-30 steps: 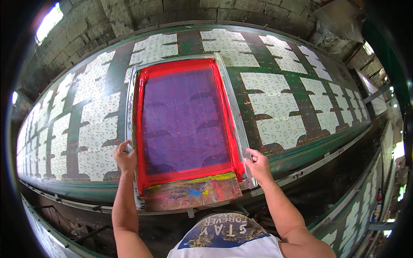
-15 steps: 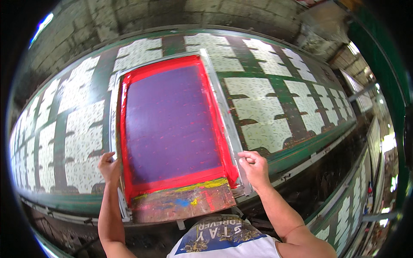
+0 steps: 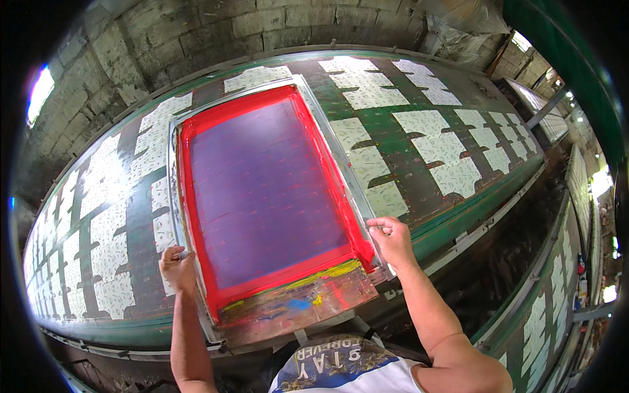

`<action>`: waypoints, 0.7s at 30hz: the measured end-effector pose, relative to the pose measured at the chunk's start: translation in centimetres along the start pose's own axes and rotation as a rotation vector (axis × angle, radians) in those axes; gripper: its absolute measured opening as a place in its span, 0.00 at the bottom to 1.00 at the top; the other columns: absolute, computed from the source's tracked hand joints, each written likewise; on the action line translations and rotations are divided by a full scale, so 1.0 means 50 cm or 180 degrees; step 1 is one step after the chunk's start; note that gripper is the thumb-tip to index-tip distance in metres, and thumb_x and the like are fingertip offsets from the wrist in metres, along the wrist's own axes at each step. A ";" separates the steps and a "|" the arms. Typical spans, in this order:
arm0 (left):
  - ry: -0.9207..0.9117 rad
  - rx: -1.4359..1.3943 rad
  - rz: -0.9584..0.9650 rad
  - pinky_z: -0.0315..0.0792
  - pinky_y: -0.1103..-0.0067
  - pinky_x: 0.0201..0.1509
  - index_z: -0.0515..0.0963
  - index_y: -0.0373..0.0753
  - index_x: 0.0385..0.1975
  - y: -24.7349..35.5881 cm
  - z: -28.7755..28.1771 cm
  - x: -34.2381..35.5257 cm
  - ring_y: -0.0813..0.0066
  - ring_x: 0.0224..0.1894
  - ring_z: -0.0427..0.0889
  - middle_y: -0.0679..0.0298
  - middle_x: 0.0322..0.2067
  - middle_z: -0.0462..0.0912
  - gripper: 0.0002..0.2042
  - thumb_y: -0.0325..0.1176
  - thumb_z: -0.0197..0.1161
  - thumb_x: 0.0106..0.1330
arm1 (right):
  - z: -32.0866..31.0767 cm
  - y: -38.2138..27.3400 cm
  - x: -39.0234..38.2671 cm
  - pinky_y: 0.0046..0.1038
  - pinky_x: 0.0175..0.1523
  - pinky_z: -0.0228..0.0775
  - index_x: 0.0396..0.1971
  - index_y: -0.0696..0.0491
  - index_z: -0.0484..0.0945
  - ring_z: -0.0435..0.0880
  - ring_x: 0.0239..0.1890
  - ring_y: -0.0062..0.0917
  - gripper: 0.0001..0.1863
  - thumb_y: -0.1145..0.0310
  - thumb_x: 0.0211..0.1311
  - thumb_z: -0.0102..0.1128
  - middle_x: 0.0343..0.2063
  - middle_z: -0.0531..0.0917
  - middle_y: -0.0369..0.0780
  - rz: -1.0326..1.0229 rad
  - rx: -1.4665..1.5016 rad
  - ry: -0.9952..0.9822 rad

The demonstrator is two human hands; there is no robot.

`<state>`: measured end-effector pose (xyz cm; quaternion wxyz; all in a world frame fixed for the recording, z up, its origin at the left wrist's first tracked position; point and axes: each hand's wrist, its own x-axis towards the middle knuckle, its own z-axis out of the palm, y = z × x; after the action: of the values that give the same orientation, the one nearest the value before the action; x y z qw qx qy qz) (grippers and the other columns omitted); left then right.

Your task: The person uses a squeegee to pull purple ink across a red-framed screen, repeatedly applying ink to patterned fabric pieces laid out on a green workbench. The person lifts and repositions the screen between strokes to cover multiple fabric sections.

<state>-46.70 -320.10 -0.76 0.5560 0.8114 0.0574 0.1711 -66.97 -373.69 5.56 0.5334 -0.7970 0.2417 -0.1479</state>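
A large screen-printing frame (image 3: 343, 159) with grey metal sides, red-coated borders and a purple mesh (image 3: 262, 187) rests across the green table (image 3: 458, 203). My left hand (image 3: 177, 267) grips its left side near the lower corner, fingers curled. My right hand (image 3: 393, 241) holds the right side with fingers bent round the rail. A wooden board (image 3: 304, 301) smeared with yellow, blue and red paint spans the frame's near end. Printed white fabric pieces (image 3: 439, 157) lie in rows around the frame.
A concrete-block wall (image 3: 229, 29) runs behind the table. A second table (image 3: 537, 321) with similar pieces stands at lower right, beyond a dark gap. A metal beam (image 3: 550, 108) and a green structure (image 3: 570, 46) are at upper right.
The frame, held in both hands, has shifted leftward along the table, uncovering more fabric pieces to its right. The view has turned slightly, so the frame appears more tilted.
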 end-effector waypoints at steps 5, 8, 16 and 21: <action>0.0139 0.0237 -0.0045 0.77 0.78 0.53 0.85 0.38 0.34 0.048 0.192 -0.106 0.76 0.44 0.84 0.66 0.39 0.87 0.13 0.17 0.77 0.51 | -0.172 0.091 0.069 0.25 0.51 0.80 0.46 0.59 0.92 0.88 0.45 0.20 0.08 0.77 0.70 0.71 0.50 0.85 0.39 0.0370 0.0073 -0.0012; 0.0105 0.0274 -0.0065 0.77 0.77 0.53 0.83 0.38 0.32 0.080 0.275 -0.171 0.74 0.48 0.87 0.65 0.37 0.85 0.13 0.16 0.77 0.51 | -0.254 0.131 0.099 0.25 0.54 0.78 0.46 0.59 0.92 0.87 0.47 0.20 0.08 0.77 0.71 0.70 0.52 0.84 0.39 0.0364 0.0042 0.0033; 0.0074 -0.0016 -0.0090 0.79 0.75 0.55 0.81 0.35 0.31 0.167 0.403 -0.248 0.74 0.49 0.86 0.63 0.41 0.83 0.12 0.15 0.76 0.50 | -0.382 0.196 0.148 0.26 0.57 0.78 0.47 0.59 0.92 0.88 0.49 0.24 0.09 0.77 0.70 0.71 0.50 0.84 0.40 0.0500 0.0105 0.0015; 0.0163 0.0151 0.0259 0.79 0.73 0.49 0.81 0.36 0.28 0.190 0.439 -0.264 0.76 0.39 0.82 0.65 0.37 0.82 0.10 0.17 0.76 0.50 | -0.424 0.231 0.165 0.28 0.58 0.80 0.49 0.60 0.91 0.91 0.51 0.27 0.10 0.78 0.70 0.70 0.50 0.85 0.41 0.0547 0.0212 -0.0012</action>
<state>-52.47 -346.76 -1.90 0.5275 0.8213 0.0426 0.2128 -73.15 -398.30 2.93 0.5708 -0.7554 0.3031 -0.1080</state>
